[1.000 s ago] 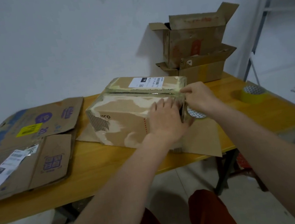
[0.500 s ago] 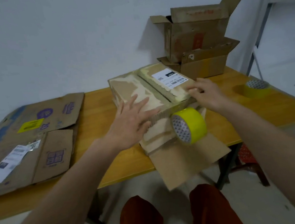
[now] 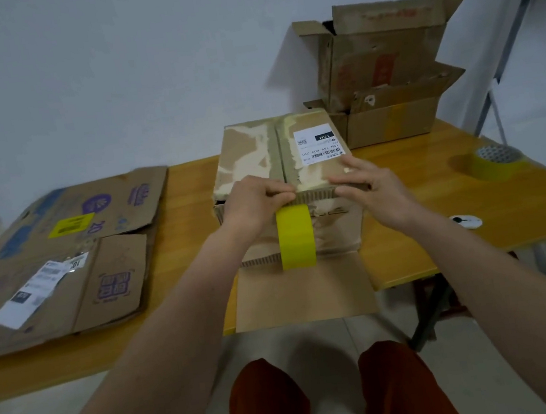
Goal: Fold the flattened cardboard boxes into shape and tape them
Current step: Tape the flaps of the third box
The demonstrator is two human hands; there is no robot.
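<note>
Worn, tape-scarred box (image 3: 279, 158), yellow tape roll (image 3: 296, 236) hanging; left hand (image 3: 252, 206) pinches tape, right hand's (image 3: 371, 191) grip released.

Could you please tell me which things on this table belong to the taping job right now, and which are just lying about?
In use:
- cardboard box
- yellow tape roll
- left hand, pinching at the seam
- right hand, resting on the box edge

Lying about:
- flattened boxes
- second tape roll
- two stacked open boxes
- small white disc
</note>
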